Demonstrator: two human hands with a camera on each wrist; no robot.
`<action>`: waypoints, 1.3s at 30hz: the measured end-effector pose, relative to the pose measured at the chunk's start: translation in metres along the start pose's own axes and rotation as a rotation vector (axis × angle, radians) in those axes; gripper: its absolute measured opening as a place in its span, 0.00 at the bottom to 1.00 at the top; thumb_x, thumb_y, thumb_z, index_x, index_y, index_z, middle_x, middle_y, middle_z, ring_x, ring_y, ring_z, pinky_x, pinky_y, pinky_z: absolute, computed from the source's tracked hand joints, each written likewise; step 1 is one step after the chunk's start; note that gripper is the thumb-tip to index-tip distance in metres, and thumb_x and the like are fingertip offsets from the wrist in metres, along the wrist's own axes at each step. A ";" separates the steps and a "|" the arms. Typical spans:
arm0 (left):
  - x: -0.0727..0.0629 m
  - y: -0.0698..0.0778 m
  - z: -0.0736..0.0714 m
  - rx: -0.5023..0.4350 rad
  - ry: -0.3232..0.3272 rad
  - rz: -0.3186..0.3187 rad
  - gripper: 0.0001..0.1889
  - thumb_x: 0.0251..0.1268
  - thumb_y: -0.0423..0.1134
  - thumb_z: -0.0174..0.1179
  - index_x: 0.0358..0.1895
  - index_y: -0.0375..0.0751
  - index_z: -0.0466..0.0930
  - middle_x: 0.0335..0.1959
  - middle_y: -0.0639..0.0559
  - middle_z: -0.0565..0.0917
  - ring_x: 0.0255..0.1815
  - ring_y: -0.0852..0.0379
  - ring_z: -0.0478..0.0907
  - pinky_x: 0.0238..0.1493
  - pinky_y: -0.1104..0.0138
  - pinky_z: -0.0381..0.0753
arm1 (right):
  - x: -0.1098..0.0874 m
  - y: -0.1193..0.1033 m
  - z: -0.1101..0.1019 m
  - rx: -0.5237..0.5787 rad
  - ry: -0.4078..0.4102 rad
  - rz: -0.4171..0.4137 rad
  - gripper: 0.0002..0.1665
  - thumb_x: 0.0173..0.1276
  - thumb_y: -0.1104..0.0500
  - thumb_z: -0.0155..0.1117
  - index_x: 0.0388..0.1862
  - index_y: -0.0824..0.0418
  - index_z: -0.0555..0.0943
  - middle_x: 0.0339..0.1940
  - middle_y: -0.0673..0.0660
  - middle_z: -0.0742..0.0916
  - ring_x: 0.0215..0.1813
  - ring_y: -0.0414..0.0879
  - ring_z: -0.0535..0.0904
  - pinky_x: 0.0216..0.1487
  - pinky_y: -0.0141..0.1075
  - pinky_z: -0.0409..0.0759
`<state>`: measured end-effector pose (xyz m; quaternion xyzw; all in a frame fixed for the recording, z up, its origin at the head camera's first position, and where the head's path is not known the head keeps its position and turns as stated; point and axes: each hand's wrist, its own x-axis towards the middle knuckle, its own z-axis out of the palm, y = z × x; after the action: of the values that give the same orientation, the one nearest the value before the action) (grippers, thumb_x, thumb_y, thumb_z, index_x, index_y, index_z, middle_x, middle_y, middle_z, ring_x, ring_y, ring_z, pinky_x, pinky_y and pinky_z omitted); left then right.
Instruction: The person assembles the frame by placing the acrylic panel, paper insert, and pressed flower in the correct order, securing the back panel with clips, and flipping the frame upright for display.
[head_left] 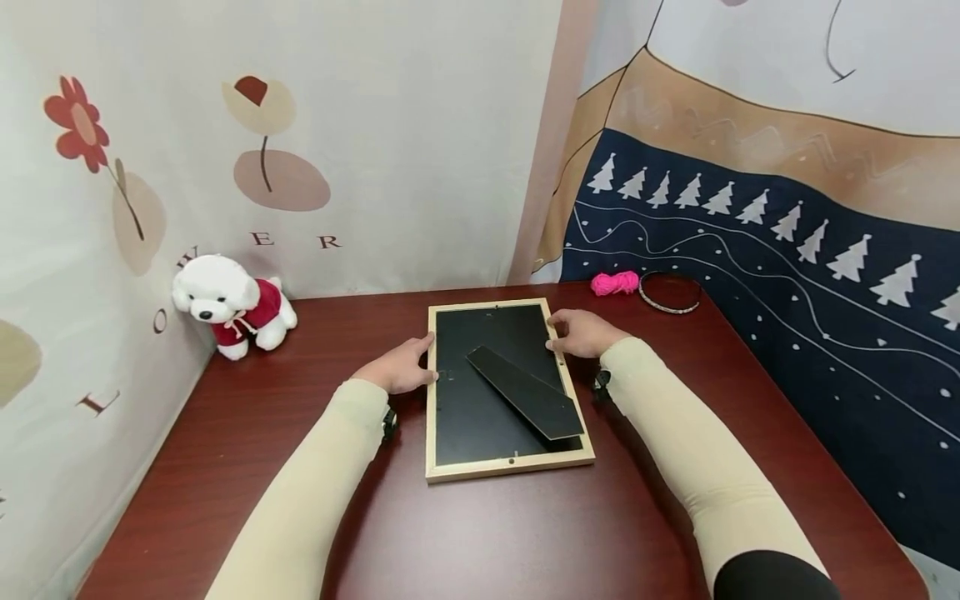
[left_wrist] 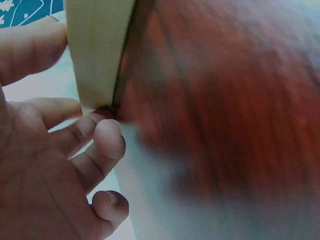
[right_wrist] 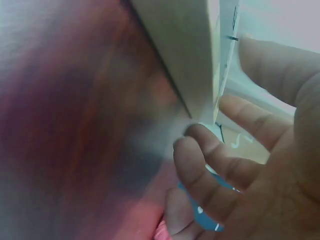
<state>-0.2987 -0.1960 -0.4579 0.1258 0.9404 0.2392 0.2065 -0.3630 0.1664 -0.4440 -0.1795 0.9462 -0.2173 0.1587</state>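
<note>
A picture frame (head_left: pixel 491 325) with a pale wood border and black backing lies back side up on the table. Its black stand leg (head_left: pixel 525 393) slants across the backing toward the lower right corner. My left hand (head_left: pixel 396 367) holds the frame's left side, thumb at the edge; in the left wrist view, its curled fingers (left_wrist: pixel 110 137) reach the end of the wooden border (left_wrist: pixel 97 50). On the opposite side my right hand (head_left: pixel 587 333) grips the upper right edge with thumb and fingers. The right wrist view has those fingers (right_wrist: pixel 192 160) bent beside the border (right_wrist: pixel 185 55).
A white plush dog (head_left: pixel 232 302) in a red outfit sits at the back left of the reddish-brown table (head_left: pixel 300 467). Pink yarn (head_left: pixel 615 283) and a thin hoop (head_left: pixel 670 310) lie at the back right. Printed curtains (head_left: pixel 412 150) stand behind the table and along its right side.
</note>
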 end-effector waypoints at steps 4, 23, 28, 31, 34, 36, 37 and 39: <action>0.000 -0.003 0.002 -0.015 0.003 -0.007 0.45 0.79 0.43 0.58 0.87 0.38 0.40 0.86 0.31 0.49 0.85 0.35 0.51 0.82 0.46 0.58 | 0.013 -0.012 -0.007 -0.073 0.019 -0.053 0.35 0.76 0.49 0.67 0.77 0.61 0.74 0.65 0.67 0.81 0.64 0.58 0.76 0.71 0.55 0.75; -0.004 0.007 0.002 0.022 0.025 -0.033 0.44 0.78 0.43 0.58 0.87 0.37 0.43 0.85 0.33 0.53 0.85 0.38 0.53 0.82 0.48 0.58 | 0.066 -0.064 -0.004 -0.241 -0.191 -0.022 0.44 0.76 0.50 0.64 0.87 0.47 0.60 0.83 0.64 0.66 0.78 0.59 0.66 0.79 0.55 0.65; -0.005 0.006 0.001 0.019 0.023 -0.042 0.44 0.78 0.43 0.58 0.87 0.38 0.43 0.85 0.33 0.53 0.85 0.38 0.53 0.82 0.47 0.59 | 0.068 -0.065 0.000 -0.242 -0.168 0.008 0.43 0.74 0.50 0.65 0.85 0.43 0.64 0.79 0.64 0.68 0.70 0.59 0.71 0.74 0.55 0.72; -0.006 0.007 0.000 0.021 0.020 -0.044 0.44 0.78 0.43 0.58 0.87 0.39 0.43 0.86 0.33 0.52 0.85 0.38 0.53 0.82 0.47 0.59 | 0.069 -0.066 0.000 -0.233 -0.162 0.007 0.41 0.74 0.51 0.64 0.84 0.44 0.65 0.79 0.65 0.68 0.69 0.58 0.71 0.74 0.54 0.71; -0.006 0.008 0.000 0.024 0.018 -0.044 0.44 0.78 0.43 0.58 0.87 0.39 0.43 0.86 0.33 0.52 0.85 0.38 0.54 0.82 0.47 0.59 | 0.068 -0.067 -0.001 -0.221 -0.161 -0.002 0.40 0.74 0.53 0.62 0.84 0.46 0.67 0.79 0.65 0.69 0.69 0.58 0.71 0.74 0.53 0.71; -0.005 0.008 0.000 0.020 0.016 -0.048 0.44 0.78 0.43 0.58 0.87 0.39 0.43 0.86 0.33 0.52 0.85 0.38 0.54 0.82 0.47 0.59 | 0.068 -0.068 -0.001 -0.224 -0.159 -0.009 0.39 0.74 0.55 0.61 0.83 0.47 0.68 0.80 0.65 0.69 0.71 0.57 0.70 0.76 0.53 0.70; -0.005 0.009 0.000 0.019 0.016 -0.050 0.44 0.78 0.43 0.59 0.87 0.39 0.43 0.86 0.33 0.52 0.85 0.38 0.54 0.82 0.47 0.59 | 0.068 -0.068 -0.001 -0.233 -0.159 -0.012 0.38 0.74 0.55 0.60 0.83 0.47 0.69 0.80 0.65 0.70 0.71 0.56 0.70 0.76 0.53 0.70; -0.005 0.009 0.000 0.016 0.017 -0.052 0.44 0.78 0.43 0.59 0.87 0.39 0.43 0.86 0.33 0.53 0.85 0.38 0.54 0.82 0.47 0.59 | 0.068 -0.068 0.001 -0.252 -0.157 -0.017 0.37 0.75 0.56 0.58 0.82 0.48 0.70 0.80 0.64 0.70 0.72 0.55 0.68 0.76 0.52 0.69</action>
<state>-0.2931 -0.1901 -0.4523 0.1008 0.9470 0.2273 0.2036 -0.4048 0.0808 -0.4280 -0.2226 0.9492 -0.0833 0.2064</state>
